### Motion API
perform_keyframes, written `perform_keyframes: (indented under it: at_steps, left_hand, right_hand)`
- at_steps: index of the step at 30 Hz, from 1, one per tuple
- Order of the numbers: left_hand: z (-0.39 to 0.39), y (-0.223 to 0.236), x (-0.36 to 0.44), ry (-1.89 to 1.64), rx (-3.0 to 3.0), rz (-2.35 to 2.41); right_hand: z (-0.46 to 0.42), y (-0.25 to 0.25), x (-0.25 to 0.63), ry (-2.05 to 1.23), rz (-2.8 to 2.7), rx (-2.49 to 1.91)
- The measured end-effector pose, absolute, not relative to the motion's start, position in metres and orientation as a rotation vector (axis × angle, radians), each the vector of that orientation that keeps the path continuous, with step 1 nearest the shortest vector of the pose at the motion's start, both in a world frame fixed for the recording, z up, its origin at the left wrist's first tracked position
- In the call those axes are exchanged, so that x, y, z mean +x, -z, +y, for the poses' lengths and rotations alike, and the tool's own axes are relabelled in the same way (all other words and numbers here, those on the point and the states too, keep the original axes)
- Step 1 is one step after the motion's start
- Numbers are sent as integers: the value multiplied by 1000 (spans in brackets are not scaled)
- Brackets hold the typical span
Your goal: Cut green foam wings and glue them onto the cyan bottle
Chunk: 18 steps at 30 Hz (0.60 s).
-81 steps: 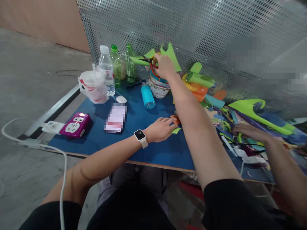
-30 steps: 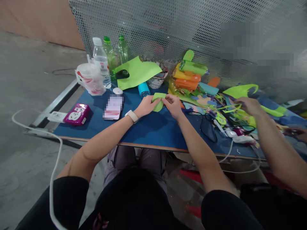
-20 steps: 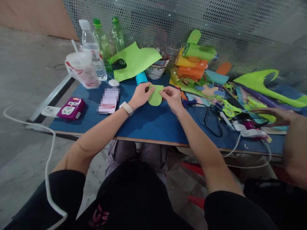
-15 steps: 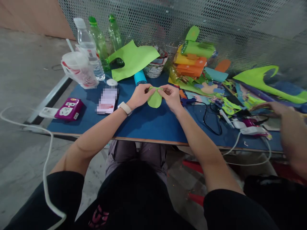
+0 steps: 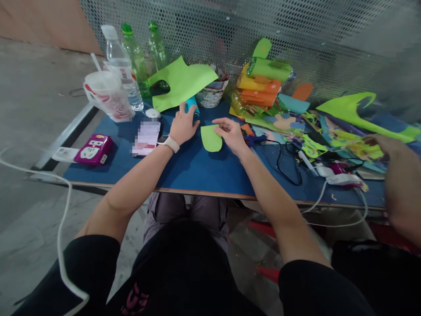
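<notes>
My right hand (image 5: 230,135) pinches the upper right edge of a small light-green paper piece (image 5: 210,139), straight along the top and rounded at the bottom. The paper is held over the blue tabletop (image 5: 213,177). My left hand (image 5: 183,125) has its fingers spread, over the near end of a blue cylinder (image 5: 192,104); whether the fingertips touch it I cannot tell. A large light-green sheet (image 5: 184,83) with a rounded cut-out hides the far part of the cylinder.
Left stand a bagged cup (image 5: 107,94), a clear bottle (image 5: 123,72), green bottles (image 5: 136,61), a phone (image 5: 147,137) and a purple power socket (image 5: 94,150). A basket (image 5: 212,93), paper-covered bottles (image 5: 263,85) and scraps (image 5: 312,142) lie right, near another person's hand (image 5: 391,151) and cables (image 5: 297,175).
My left hand has let go of the small green paper and moved up and left to the blue cylinder. The right hand keeps the paper.
</notes>
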<state>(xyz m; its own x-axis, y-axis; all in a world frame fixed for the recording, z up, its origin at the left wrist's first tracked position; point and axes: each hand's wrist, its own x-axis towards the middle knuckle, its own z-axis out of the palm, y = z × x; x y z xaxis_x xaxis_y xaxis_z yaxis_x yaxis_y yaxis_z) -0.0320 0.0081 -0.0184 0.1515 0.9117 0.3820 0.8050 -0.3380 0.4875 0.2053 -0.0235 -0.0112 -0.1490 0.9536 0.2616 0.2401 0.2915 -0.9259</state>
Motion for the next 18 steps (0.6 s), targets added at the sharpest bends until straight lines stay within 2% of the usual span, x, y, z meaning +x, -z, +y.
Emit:
perform_keyframes:
  at_steps: [6,13,18]
  left_hand:
    - [9,11,-28,-925,2224,1752]
    - [-18,-24,-32,-744,2287,1810]
    - [-69,-63,-29,-426,2484,1796]
  right_hand:
    - [-25,15,203,-972,-1795,-1090]
    - [-6,7,212,-426,-1717,-1267]
    - [80,-37,230,-235,-1742,-1342]
